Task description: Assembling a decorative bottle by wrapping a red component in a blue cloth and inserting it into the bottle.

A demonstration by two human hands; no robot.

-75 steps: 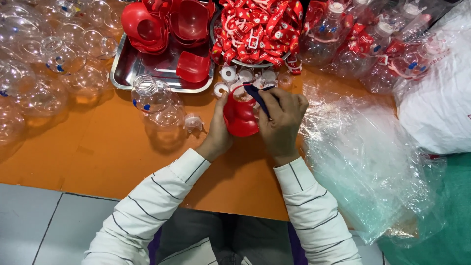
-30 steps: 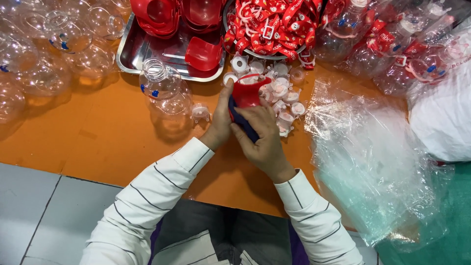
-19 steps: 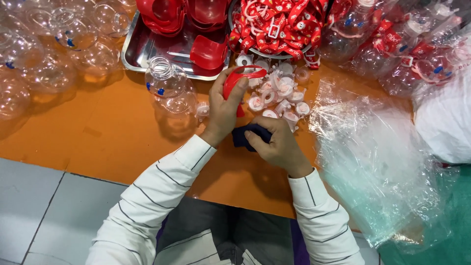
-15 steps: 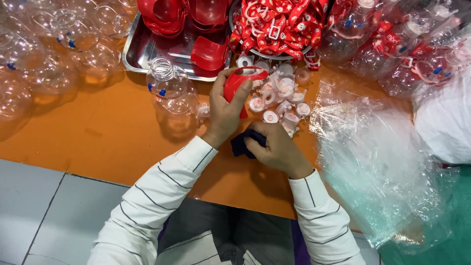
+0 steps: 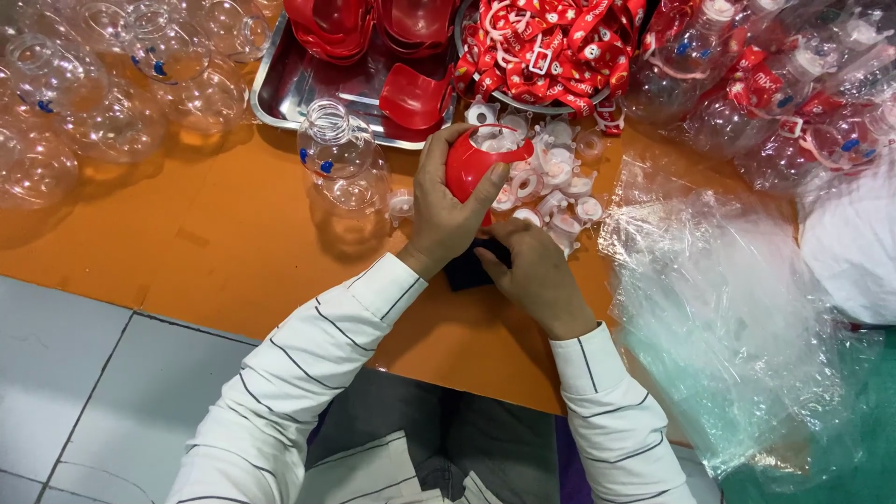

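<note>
Clear bottles (image 5: 112,84): crowd the desk's (image 5: 187,252) far left, cut off by the frame edge.
Left hand (image 5: 448,210): fingers wrapped around a red cap (image 5: 471,163), lifted just above the desk beside the small white parts (image 5: 551,187).
Right hand (image 5: 532,271): fingers curled over a dark object (image 5: 464,271), mostly hidden, kind unclear.
Plastic bags (image 5: 737,299): crumpled, far right.
</note>
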